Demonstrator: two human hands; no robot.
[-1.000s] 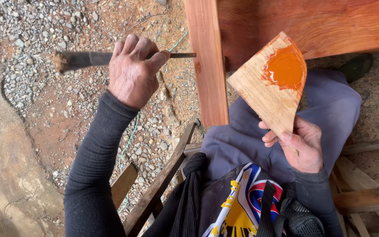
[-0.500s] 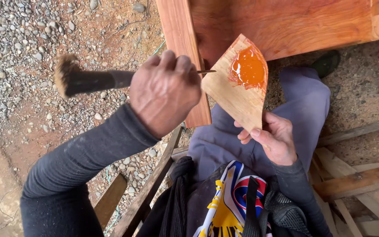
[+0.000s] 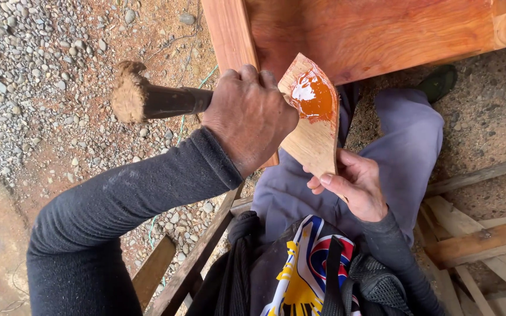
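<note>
2 hands (image 3: pixel 247 117) (image 3: pixel 352 184), frayed brush (image 3: pixel 147 100), glossy wedge (image 3: pixel 311 117)

- The daylight was soft and even, with only weak shadows.
- A white glare sat on the wet orange paint (image 3: pixel 313 96), at 12 o'clock.
- The focus was sharp.

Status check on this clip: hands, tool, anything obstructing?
Left hand shut on dark-handled tool. Right hand shut on wood scrap, orange putty on its top. Nothing between them.

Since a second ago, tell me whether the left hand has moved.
Yes. The left hand went right, from over the gravel across the red wooden post to the paint-smeared board.
</note>
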